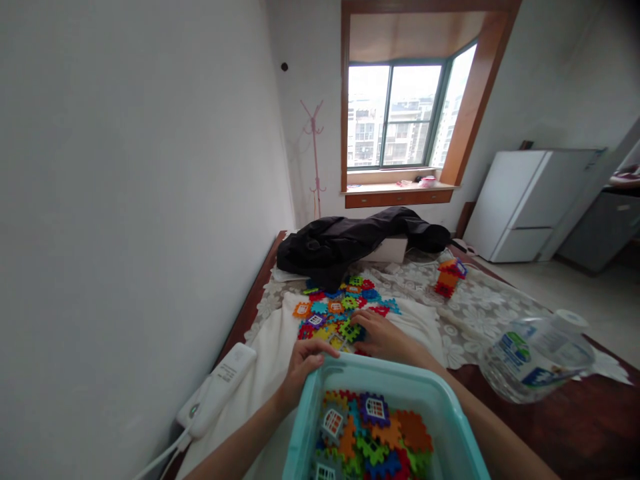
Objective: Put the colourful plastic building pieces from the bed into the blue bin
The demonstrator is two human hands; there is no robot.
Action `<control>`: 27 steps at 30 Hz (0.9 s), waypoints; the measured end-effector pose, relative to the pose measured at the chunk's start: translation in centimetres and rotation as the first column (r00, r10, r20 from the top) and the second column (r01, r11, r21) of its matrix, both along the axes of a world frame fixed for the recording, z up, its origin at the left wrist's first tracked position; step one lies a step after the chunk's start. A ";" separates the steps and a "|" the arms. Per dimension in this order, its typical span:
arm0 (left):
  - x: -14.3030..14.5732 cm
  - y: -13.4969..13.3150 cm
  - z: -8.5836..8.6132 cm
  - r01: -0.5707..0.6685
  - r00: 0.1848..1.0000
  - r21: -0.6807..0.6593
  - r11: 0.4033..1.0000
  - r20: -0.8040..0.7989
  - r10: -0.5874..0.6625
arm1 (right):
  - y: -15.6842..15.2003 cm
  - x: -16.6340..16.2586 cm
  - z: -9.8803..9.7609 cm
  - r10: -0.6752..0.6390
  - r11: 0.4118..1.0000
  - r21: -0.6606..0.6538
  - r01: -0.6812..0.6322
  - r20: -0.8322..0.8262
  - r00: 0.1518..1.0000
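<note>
A light blue plastic bin (440,407) sits close in front of me, holding several interlocking toy tiles (373,433) in many colours. My left hand (300,370) curls over the bin's far left rim. My right hand (380,333) reaches past the bin and rests with bent fingers on a spread of colourful tiles (340,307) lying on a white cloth (270,353). Its fingertips touch a green tile (350,330); whether they grip it is hidden. A small built block of tiles (449,277) stands further right on the lace cover.
A clear plastic water bottle (535,360) lies at the right. A white remote-like device (217,390) with a cord sits at the left edge by the wall. Black clothing (350,243) is heaped at the far end. A white fridge (525,203) stands at the back right.
</note>
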State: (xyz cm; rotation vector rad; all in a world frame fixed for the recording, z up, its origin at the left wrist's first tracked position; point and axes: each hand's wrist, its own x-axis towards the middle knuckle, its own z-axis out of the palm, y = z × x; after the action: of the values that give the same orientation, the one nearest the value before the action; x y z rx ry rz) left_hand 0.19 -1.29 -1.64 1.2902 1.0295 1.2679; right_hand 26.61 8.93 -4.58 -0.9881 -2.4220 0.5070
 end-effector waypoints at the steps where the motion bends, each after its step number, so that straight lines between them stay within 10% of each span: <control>1: 0.0 0.0 0.1 0.006 1.000 0.002 1.000 0.004 -0.006 | 0.1 0.1 -0.1 -0.032 0.999 0.001 0.032 0.008 0.999; 9: 0.1 0.1 0.8 0.033 0.999 -0.003 0.999 0.007 -0.033 | 1.2 0.7 -0.9 -0.071 0.997 -0.030 0.071 -0.005 0.997; 13: 0.2 0.1 1.0 0.045 0.999 0.003 0.999 0.009 -0.045 | 2.1 0.7 -0.5 -0.142 0.977 -0.190 0.091 -0.271 0.952; 17: 0.4 0.1 1.0 0.047 0.999 0.000 0.999 0.022 -0.047 | 1.7 1.1 2.0 -0.109 0.879 -0.425 -0.218 -0.623 0.775; 23: 0.4 0.3 0.9 0.054 0.998 0.001 0.999 0.032 -0.054 | -0.3 2.2 5.3 0.234 0.631 -0.410 -0.659 -0.709 0.666; 27: 0.3 0.4 0.5 0.061 0.998 -0.008 0.998 0.028 -0.061 | 0.6 1.6 3.5 0.053 0.853 -0.397 -0.338 -0.579 0.814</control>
State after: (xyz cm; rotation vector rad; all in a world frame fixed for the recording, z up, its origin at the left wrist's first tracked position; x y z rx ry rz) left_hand 0.47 -0.90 -1.14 1.2846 0.9684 1.2300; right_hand 28.17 9.49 -1.06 -0.6272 -1.8978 1.3358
